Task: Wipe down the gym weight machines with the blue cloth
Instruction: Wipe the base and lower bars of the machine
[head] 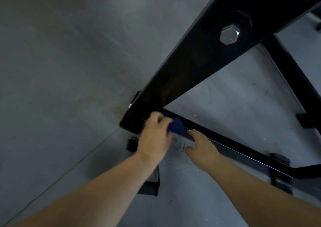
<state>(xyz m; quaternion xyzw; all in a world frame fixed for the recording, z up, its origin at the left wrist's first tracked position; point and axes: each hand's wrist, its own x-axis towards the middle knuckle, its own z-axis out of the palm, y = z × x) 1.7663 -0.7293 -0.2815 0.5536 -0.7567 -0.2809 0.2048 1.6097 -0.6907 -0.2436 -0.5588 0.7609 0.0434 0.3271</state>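
Two hands work low: left hand (pixel 154 136) grips the blue cloth (pixel 176 127) against the frame bar (pixel 225 140) to wipe; right hand (pixel 201 147), fingers spread, steadies beside.

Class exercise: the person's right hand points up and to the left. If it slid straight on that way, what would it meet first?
Most likely the blue cloth bunched in the left hand, just beyond the right hand fingertips on the low black bar. Blur leaves depth unclear.

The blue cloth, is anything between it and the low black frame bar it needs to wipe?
Nothing visible. The left hand holds the blue cloth right at the low black bar, near its corner. The right hand lies beside it, not in the path.
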